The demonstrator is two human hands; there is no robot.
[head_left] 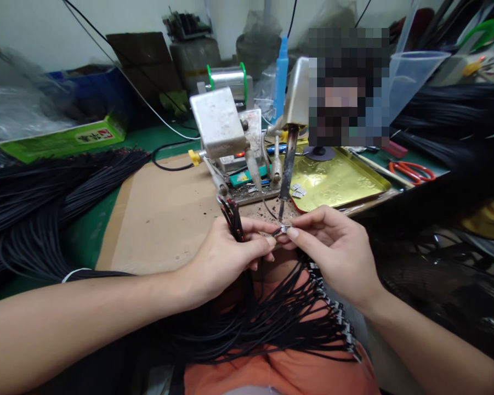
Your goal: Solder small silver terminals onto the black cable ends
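My left hand [234, 247] pinches the stripped end of a black cable [277, 232], while a bundle of black cables with red-tipped wires [231, 216] sticks up between its thumb and palm. Pressed between the thumb and fingers of my right hand [337, 247] is a small metal connector [285, 227], touching the cable end. Just above them is the tip of the soldering iron [287, 170], which points down from a metal stand. Across my lap lie many black cables [247, 323] with metal connectors [345, 329] on their right ends.
A soldering machine [217, 123] with a solder wire spool [229, 82] stands behind the cardboard sheet [164, 214]. Right of it is a gold tray [345, 178] with small metal connectors [298, 191]. Red-handled scissors [413, 171] lie farther right. Cable bundles [37, 214] fill the left side.
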